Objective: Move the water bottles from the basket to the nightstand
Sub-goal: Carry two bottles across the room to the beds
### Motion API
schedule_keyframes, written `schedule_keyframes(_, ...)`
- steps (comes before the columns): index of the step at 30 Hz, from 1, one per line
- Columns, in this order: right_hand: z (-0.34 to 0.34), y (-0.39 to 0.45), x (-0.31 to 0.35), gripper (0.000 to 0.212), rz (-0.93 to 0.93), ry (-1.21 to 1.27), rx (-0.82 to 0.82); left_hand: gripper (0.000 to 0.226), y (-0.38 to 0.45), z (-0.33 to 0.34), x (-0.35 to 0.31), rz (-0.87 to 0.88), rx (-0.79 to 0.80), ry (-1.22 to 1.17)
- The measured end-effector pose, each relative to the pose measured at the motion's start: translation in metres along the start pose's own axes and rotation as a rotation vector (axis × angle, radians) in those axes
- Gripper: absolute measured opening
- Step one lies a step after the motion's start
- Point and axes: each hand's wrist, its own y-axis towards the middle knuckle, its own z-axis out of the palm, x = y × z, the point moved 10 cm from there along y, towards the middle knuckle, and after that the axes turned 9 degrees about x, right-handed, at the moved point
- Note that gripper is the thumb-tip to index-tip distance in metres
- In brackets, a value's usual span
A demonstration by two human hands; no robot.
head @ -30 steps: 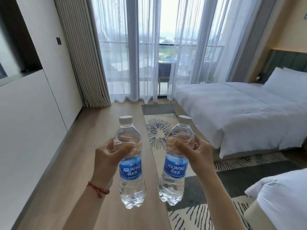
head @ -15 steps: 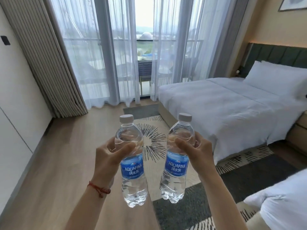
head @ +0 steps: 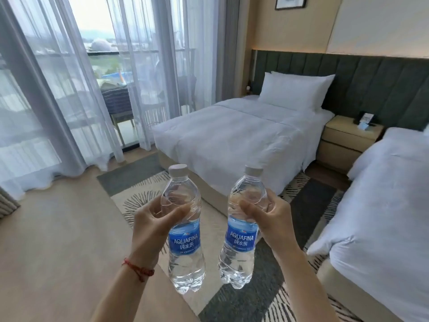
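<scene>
Gripped mid-air at the upper body, one full, thin-walled, slightly squashy bottle (head: 184, 231) in left hand (head: 154, 225), another bottle (head: 241, 228) in right hand (head: 271, 220), well apart from nightstand (head: 346, 138); probably fairly heavy, slick.

Bright daylight floods through sheer curtains (head: 144, 73); wide-angle edges bend.

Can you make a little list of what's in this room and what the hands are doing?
left hand: grips left bottle
right hand: grips right bottle
bottles: upright, capped, apart
nightstand: between near bed and far bed, card on top
basket: not visible
</scene>
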Motion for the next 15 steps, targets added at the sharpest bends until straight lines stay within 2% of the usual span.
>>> schedule_keyframes(2,-0.010,0.002,0.001,0.055,-0.009,-0.043,-0.054,0.061,0.016,0.009,0.006,0.002,0.060,-0.019)
schedule_keyframes(5,-0.028,0.002,0.002,0.040,-0.011,-0.090,-0.115,0.056,0.035,0.030,0.013,0.010,0.156,-0.056)
schedule_keyframes(10,-0.068,-0.007,0.005,0.041,0.005,-0.129,-0.228,0.036,0.060,0.076,0.030,-0.013,0.289,-0.091)
schedule_keyframes(15,-0.119,-0.018,0.003,0.041,0.043,-0.202,-0.382,0.037,0.082,0.128,0.046,-0.032,0.371,-0.094)
